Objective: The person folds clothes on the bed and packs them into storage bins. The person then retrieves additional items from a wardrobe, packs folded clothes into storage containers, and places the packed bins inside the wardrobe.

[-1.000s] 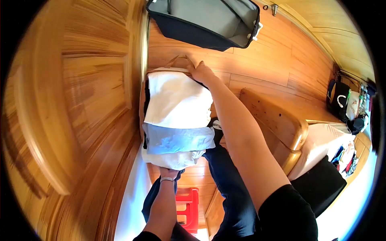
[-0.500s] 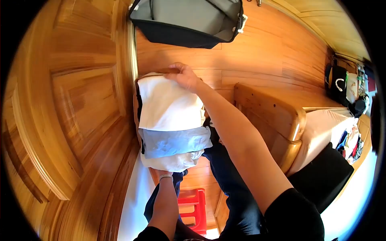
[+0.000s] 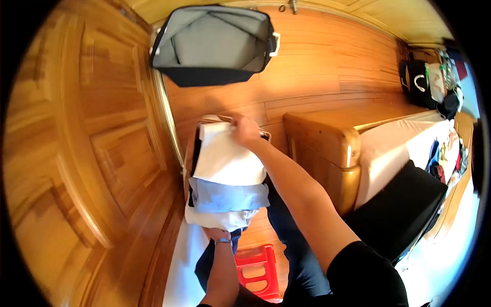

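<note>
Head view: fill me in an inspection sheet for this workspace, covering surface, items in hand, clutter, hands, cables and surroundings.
Surface: orange-brown wooden plank floor.
Job's things: folded white cloth above a folded light-blue cloth, with a second off-white cloth below; open black fabric bin with grey lining beyond them.
Clutter: red plastic stool near the legs; black bag with a white handle at far right.
Hands: right hand at the white cloth's far end; left hand at the stack's near end, fingers partly hidden; grip unclear on both.
Cables: nothing seen.
Surroundings: brown panelled wooden door or cabinet front left; varnished wooden bed frame right.
</note>
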Demonstrator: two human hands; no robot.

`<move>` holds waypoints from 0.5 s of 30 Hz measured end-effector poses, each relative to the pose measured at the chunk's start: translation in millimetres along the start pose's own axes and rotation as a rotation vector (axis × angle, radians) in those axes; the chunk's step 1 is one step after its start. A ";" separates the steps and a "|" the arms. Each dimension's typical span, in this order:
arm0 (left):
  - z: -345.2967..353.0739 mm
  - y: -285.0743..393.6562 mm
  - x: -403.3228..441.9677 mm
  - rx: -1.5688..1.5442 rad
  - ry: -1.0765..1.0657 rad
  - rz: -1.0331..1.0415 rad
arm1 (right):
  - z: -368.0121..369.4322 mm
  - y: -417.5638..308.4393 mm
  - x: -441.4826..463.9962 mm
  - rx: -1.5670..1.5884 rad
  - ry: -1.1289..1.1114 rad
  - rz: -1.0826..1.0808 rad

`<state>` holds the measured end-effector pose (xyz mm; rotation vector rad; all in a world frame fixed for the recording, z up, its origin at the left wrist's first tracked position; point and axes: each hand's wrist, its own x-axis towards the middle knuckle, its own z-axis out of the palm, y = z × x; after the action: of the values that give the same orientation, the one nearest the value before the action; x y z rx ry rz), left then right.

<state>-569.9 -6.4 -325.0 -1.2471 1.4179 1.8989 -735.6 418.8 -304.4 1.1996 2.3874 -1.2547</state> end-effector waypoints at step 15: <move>267.1 299.7 -297.5 1.278 0.299 0.756 | -405.8 -139.9 -217.7 0.286 0.474 0.115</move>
<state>-764.9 175.0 97.8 -0.3295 2.8032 0.6426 -618.4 558.1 141.2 1.8760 2.4470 -1.4408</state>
